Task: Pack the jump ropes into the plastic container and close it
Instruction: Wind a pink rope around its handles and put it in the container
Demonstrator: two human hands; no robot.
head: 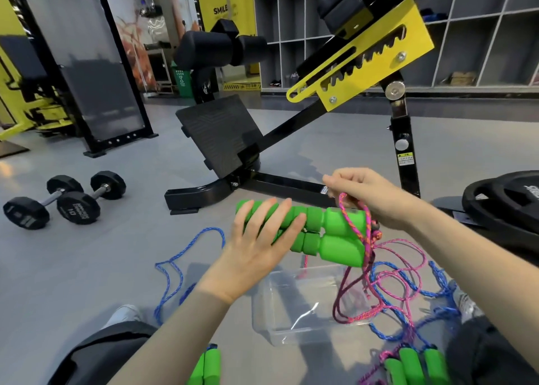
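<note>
Two green foam jump rope handles (326, 233) lie side by side in the air above the clear plastic container (303, 306). My left hand (259, 244) lies over their left ends with fingers straight. My right hand (370, 198) pinches the pink cord (354, 224) and has it looped around the handles' right ends. The rest of the pink cord (388, 291) hangs in loops over the container's right side. A blue rope (175, 265) lies on the floor around the container. More green handles sit at the bottom left (208, 364) and bottom right (417, 364).
A black and yellow exercise bench (291, 139) stands just beyond my hands. Two black dumbbells (67, 200) lie on the grey floor at left. Black weight plates (504, 203) are stacked at right. My knees frame the bottom corners.
</note>
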